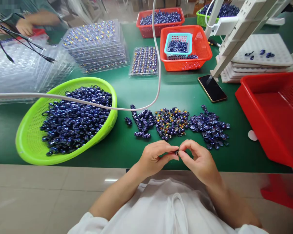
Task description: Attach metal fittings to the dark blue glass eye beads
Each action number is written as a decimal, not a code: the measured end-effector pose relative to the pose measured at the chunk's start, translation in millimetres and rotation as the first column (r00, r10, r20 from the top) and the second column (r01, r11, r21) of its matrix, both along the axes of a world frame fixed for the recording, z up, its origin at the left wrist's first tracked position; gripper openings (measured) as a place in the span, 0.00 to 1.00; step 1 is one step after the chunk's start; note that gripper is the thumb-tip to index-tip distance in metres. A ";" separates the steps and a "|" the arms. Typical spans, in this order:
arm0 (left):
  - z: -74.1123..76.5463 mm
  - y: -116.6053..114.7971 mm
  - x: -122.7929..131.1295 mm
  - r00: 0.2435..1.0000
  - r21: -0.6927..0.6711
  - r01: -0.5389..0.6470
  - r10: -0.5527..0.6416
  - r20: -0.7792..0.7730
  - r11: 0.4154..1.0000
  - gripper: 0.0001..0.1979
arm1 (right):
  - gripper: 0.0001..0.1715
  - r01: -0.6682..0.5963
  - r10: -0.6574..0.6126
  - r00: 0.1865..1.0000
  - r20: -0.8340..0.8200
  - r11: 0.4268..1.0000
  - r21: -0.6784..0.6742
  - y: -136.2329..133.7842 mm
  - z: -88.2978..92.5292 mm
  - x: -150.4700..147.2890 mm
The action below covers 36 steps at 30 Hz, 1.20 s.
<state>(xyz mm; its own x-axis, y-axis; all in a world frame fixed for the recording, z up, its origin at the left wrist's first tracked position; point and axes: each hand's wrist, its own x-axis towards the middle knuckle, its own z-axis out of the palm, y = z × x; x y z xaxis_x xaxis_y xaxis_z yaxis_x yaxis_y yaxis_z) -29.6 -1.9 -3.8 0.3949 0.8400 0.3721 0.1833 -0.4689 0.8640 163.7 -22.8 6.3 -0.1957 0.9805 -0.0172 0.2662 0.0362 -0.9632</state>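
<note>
Close to the table's front edge, my left hand (158, 155) pinches a small dark shiny part (177, 152) between thumb and fingers. My right hand (196, 157) meets it there, its thumb and forefinger closed on the same part, mostly hidden by fingertips. Just beyond lies a heap of dark blue parts with gold pieces (172, 123). To its right spreads a pile of flat, glossy dark blue pieces (210, 126). Left of the heap sit short stacked rows of dark blue rings (144, 120).
A lime-green basket (23, 136) full of dark blue rings stands left, a white cable (136, 109) crossing over it. Right are a red bin (261, 130) and a phone (212, 88). Behind are stacked clear trays (100, 48) and an orange basket (171, 66). Another person's hand (24, 26) shows far left.
</note>
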 end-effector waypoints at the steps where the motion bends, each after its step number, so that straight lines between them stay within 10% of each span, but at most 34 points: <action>1: 0.0 0.0 -0.5 1.000 0.015 0.002 -0.002 -0.006 1.000 0.11 | 0.05 0.002 -0.002 1.000 -0.004 1.000 -0.005 0.0 -0.9 0.2; 13: 1.3 -0.1 2.9 1.000 0.076 -0.014 0.014 -0.007 0.997 0.11 | 0.06 -0.019 0.019 1.000 -0.003 0.999 -0.044 3.1 -3.4 1.2; 18: 4.9 -7.2 10.1 0.993 -0.169 -0.048 0.064 0.094 0.984 0.11 | 0.08 -0.004 0.007 0.997 0.077 0.999 -0.041 8.4 -0.1 0.7; 26: 9.9 -5.9 16.9 0.889 -0.802 -0.049 0.393 0.237 0.595 0.13 | 0.07 -0.006 0.006 1.000 0.005 1.000 0.018 9.4 -10.8 2.4; 36: 5.5 1.2 18.4 0.870 -0.827 -0.071 0.440 0.222 0.558 0.07 | 0.05 -0.001 0.001 1.000 -0.001 0.992 0.123 -1.2 -22.7 10.0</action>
<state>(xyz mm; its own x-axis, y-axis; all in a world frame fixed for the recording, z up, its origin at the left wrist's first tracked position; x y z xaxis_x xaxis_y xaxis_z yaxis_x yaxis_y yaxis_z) -11.2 -0.7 1.7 0.1021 0.9043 -0.4146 -0.2285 0.4269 0.8749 173.6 -24.0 -16.4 -0.1968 0.9749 0.1038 0.2653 0.1548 -0.9516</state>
